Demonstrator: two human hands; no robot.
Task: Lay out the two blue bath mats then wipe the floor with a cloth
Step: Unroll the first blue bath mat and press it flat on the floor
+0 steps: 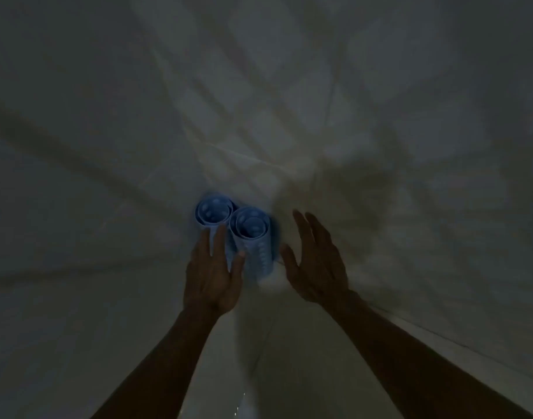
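Two blue bath mats stand rolled up and upright, side by side on the pale floor. The left roll [214, 210] is partly hidden behind my left hand [212, 275], whose spread fingers lie against its near side. The right roll [253, 237] shows its open top and dotted side. My right hand [316, 261] hovers just right of that roll, fingers apart, not touching it. No cloth is in view.
The scene is dim and blurred. Pale tiled floor [380, 146] with faint joint lines spreads in every direction, crossed by shadows. A few small bright specks [239, 403] glint on the floor at the bottom centre.
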